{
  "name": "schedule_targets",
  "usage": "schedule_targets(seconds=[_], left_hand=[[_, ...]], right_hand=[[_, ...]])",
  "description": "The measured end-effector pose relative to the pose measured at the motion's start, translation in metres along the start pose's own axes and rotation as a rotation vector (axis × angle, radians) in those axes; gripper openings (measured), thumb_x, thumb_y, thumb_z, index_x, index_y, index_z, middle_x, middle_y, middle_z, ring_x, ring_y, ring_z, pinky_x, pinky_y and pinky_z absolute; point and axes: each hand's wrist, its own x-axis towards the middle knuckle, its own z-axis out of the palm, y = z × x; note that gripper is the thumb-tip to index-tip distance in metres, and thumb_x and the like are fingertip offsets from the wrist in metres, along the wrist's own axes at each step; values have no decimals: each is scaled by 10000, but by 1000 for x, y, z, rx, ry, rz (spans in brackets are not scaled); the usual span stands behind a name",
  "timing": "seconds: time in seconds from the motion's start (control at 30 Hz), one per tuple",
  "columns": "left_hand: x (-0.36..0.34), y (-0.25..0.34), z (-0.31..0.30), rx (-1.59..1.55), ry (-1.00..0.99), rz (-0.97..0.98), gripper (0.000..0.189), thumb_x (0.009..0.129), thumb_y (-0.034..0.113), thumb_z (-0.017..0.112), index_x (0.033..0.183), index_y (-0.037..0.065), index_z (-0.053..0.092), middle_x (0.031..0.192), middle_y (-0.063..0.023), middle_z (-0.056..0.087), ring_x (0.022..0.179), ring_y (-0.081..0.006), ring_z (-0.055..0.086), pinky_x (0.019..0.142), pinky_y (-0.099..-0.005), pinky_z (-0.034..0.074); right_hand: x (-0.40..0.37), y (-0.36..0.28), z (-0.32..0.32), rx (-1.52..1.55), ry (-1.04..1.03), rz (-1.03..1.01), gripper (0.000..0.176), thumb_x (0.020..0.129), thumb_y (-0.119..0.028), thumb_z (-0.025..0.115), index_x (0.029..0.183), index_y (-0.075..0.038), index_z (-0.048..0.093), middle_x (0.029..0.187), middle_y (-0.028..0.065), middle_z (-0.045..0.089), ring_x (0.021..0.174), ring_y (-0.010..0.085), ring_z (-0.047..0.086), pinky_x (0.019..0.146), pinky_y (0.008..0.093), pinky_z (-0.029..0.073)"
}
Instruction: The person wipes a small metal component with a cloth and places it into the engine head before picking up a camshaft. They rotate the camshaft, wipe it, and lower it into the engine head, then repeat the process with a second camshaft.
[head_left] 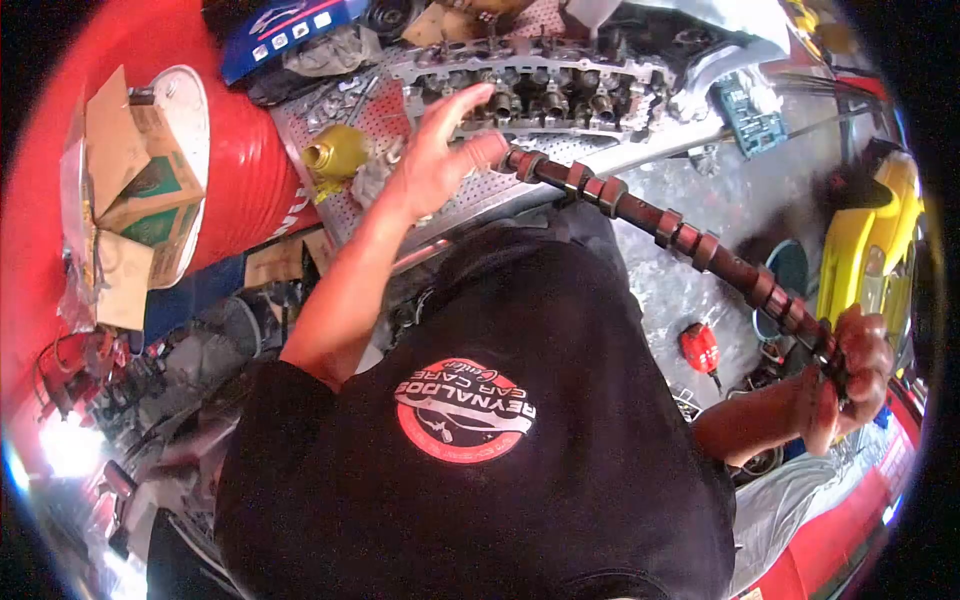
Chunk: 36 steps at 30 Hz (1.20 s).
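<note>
A long dark camshaft (685, 240) with several lobes slants across the view in front of my black shirt. Its lower right end is wrapped in the closed fingers of my right hand (852, 385). My left hand (437, 158) is at the other end, thumb and fingers spread apart, with the thumb tip right at the shaft's end. Just beyond my left hand, a cylinder head (540, 92) lies on a perforated metal bench top (500, 195). Beside my left wrist stands an open yellow-gold bottle (338, 152).
On the left, an open cardboard box (150, 185) sits on a red drum (245, 150). A blue box (285, 38) is at the back. A red tool (700, 346) lies on the grey floor (650, 290). To the right are a yellow object (870, 240) and a dark round container (783, 280).
</note>
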Motion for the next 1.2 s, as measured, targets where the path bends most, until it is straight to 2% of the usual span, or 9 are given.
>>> schedule_targets(seconds=[0.17, 0.23, 0.57, 0.63, 0.7, 0.8, 0.93, 1.03, 1.2], left_hand=[[25, 84, 21, 667, -234, 498, 801, 619, 395, 821, 1332, 209, 507, 1428, -93, 402, 1374, -321, 260, 1112, -568, 161], [38, 90, 30, 580, -337, 535, 486, 630, 343, 803, 1033, 118, 654, 1176, -81, 591, 1318, -284, 356, 1073, -622, 160], [17, 86, 60, 317, -471, 401, 215, 610, 134, 711, 762, 53, 583, 717, -128, 602, 699, -341, 606, 619, -414, 478], [17, 89, 64, 253, -482, 394, 234, 672, 186, 726, 833, 71, 602, 748, -141, 624, 717, -351, 627, 626, -445, 490], [14, 89, 70, 283, -422, 331, 230, 662, 179, 727, 810, 69, 590, 757, -134, 627, 725, -347, 631, 628, -441, 492], [13, 83, 75, 317, -254, 370, 268, 598, 107, 731, 820, 47, 593, 730, -141, 604, 689, -342, 623, 594, -397, 479], [9, 75, 70, 607, -111, 385, 256, 621, 131, 717, 812, 56, 564, 741, -121, 590, 689, -328, 614, 605, -421, 488], [12, 79, 63, 837, -37, 456, 232, 634, 151, 687, 818, 83, 562, 720, -86, 555, 648, -291, 598, 611, -413, 488], [5, 70, 48, 1000, -105, 370, 271, 621, 170, 709, 843, 88, 578, 744, -86, 565, 701, -301, 598, 650, -393, 481]], right_hand=[[16, -23, -39, -68, 6, -142, 260, 590, -208, 616, 693, -154, 383, 809, 32, 431, 759, 260, 380, 623, 387, 349], [20, -27, -48, -81, -1, -196, 280, 667, -269, 637, 709, -141, 392, 813, 34, 435, 763, 255, 390, 641, 395, 397], [32, -31, -75, -57, -184, -96, 194, 579, -178, 559, 759, -142, 496, 830, 54, 446, 819, 255, 399, 668, 422, 324], [47, -34, -72, -54, -295, -98, 434, 636, -216, 572, 1045, -76, 608, 990, 148, 531, 848, 298, 467, 724, 445, 365], [56, -38, -37, -375, -1, -11, 820, 757, -406, 627, 1381, 59, 371, 1305, 279, 455, 1052, 419, 538, 939, 517, 393], [4, -2, -9, 167, 594, 241, 1001, 717, -656, 645, 1408, -1, 335, 1408, 265, 368, 1244, 427, 423, 1048, 573, 306], [-53, 56, 61, 1232, 746, 386, 1103, 599, -781, 659, 1309, 36, 445, 1476, 223, 307, 1351, 369, 321, 1143, 582, 106], [-60, 86, 55, 1506, 534, 441, 961, 639, -731, 679, 1167, 63, 556, 1093, 143, 599, 1122, 322, 505, 1075, 527, 256], [-75, 121, 82, 1191, 1084, 904, 627, 802, -625, 604, 851, -3, 539, 697, 39, 472, 739, 219, 454, 776, 402, 405]])
